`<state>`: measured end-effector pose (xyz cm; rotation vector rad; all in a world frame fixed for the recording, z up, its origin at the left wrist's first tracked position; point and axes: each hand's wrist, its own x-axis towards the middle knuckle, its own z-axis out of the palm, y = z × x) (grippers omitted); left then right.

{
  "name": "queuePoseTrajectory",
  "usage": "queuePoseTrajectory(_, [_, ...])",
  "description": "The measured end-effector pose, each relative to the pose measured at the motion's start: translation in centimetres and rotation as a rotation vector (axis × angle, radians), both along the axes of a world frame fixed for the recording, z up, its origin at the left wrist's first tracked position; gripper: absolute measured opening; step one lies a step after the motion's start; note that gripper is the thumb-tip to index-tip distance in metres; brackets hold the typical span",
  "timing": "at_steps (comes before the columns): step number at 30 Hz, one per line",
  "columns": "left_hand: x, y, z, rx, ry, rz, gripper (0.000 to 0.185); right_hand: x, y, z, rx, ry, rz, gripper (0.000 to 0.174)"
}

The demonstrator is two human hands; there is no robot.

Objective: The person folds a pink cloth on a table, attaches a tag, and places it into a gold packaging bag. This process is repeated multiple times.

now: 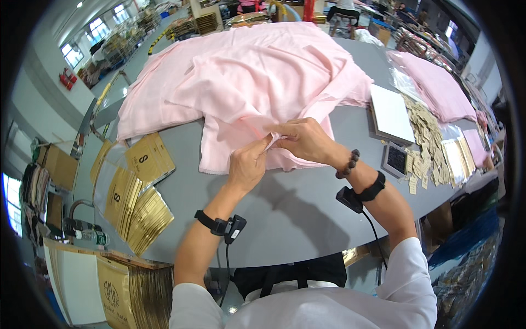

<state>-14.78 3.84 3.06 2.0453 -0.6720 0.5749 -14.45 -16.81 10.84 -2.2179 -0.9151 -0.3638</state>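
Note:
A large pink cloth (246, 82) lies in loose folds over the far middle of the grey table. Its near corner is lifted, pinched between my left hand (248, 164) and my right hand (306, 140), which meet just above the cloth's near edge. The fingertips of both hands close on a small fold of the fabric; exactly what lies between them is partly hidden by the fingers. Each forearm wears a black strap with a small device and a cable, and a dark bead bracelet circles my right wrist.
Gold printed packaging bags (123, 197) fan out at the left, near a plastic bottle (92, 237). On the right are a white stack of boards or sheets (391, 113), a small box of black pieces (396, 159), beige tags (427, 144) and folded pink cloths (435, 84).

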Motion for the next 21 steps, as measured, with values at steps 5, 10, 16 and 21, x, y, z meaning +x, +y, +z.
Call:
queuePoseTrajectory(5, [0.8, 2.3, -2.8, 0.002, 0.127, 0.354, 0.048, -4.3, -3.5, 2.8, 0.399, -0.110, -0.174, 0.025])
queuePoseTrajectory(10, [-1.7, 14.3, -3.0, 0.067, 0.030, 0.610, 0.031, -13.8, -11.9, 8.4, 0.954, -0.397, -0.388, 0.015])
queuePoseTrajectory(16, [-9.8, 27.5, 11.1, -0.911, -0.085, 0.247, 0.037, -23.7, -17.5, 13.2, 1.051, -0.514, -0.520, 0.032])
queuePoseTrajectory(21, [-5.4, 29.1, 18.5, -0.469, -0.068, 0.323, 0.042, -14.3, -19.2, 12.0, 0.872, -0.207, -0.411, 0.032])
